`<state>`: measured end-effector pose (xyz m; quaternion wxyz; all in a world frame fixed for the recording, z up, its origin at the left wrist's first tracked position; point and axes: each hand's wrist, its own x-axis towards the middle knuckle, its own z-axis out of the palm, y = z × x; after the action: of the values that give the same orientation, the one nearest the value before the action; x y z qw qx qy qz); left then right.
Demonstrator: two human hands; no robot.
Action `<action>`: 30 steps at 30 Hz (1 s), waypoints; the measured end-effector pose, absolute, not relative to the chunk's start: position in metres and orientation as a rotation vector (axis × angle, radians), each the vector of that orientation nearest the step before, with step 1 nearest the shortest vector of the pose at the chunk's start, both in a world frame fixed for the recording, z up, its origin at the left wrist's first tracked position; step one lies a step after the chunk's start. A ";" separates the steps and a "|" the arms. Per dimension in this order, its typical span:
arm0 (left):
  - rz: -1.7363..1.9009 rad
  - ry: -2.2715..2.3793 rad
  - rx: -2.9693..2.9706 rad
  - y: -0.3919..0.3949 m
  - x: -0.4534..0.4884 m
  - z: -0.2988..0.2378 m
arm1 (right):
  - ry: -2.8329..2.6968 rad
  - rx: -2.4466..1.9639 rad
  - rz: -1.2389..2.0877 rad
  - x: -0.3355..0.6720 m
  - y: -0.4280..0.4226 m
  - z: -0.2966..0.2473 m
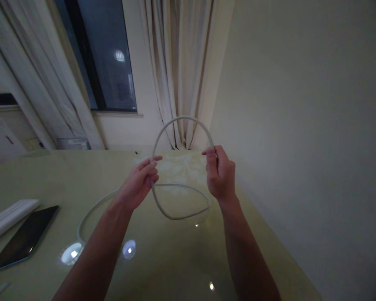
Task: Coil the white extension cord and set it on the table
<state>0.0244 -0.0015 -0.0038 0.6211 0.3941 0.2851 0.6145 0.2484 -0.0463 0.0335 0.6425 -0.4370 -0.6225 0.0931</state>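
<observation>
Aloft in the head view, a pale cable (184,117) is held over the table (166,259), its arch seen against the far edge. It is pinched between thumb and fingers of the left hand (141,182) and grasped by the right hand (219,173). Whether its lower loop is rested on the table cannot be told; more slack is curved toward the left side, where a black tablet (23,238) is laid. The cable is judged light, springy, smooth and hardly fragile, best gripped loosely at both shoulders of the arch to avoid kinking.
</observation>
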 end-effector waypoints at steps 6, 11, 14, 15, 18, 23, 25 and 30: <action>1.642 0.544 0.609 -0.005 0.052 0.000 | -1.877 -1.083 0.366 0.219 -0.046 0.030; 1.613 0.594 0.356 0.006 0.053 -0.008 | -2.160 -1.355 0.172 0.204 -0.054 0.022; 1.587 0.594 0.242 0.017 0.045 -0.015 | -2.234 -1.416 0.134 0.203 -0.052 0.017; 1.586 0.583 0.227 0.021 0.042 -0.016 | -2.265 -1.412 0.145 0.203 -0.050 0.015; 1.636 0.511 0.214 0.027 0.030 -0.015 | -2.344 -1.403 0.221 0.202 -0.043 0.010; 1.782 0.477 0.240 0.026 0.023 -0.006 | -2.377 -1.262 0.524 0.191 -0.041 0.004; 1.847 0.551 0.301 0.021 0.028 -0.004 | -2.329 -1.201 0.635 0.187 -0.043 0.004; 1.853 0.808 0.881 0.007 0.041 -0.003 | -2.159 -1.061 0.865 0.188 -0.039 0.007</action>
<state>0.0415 0.0072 -0.0035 0.4512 0.3566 0.3271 0.7498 0.1884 -0.0392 0.0066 0.2882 -0.3974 -0.8087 0.3239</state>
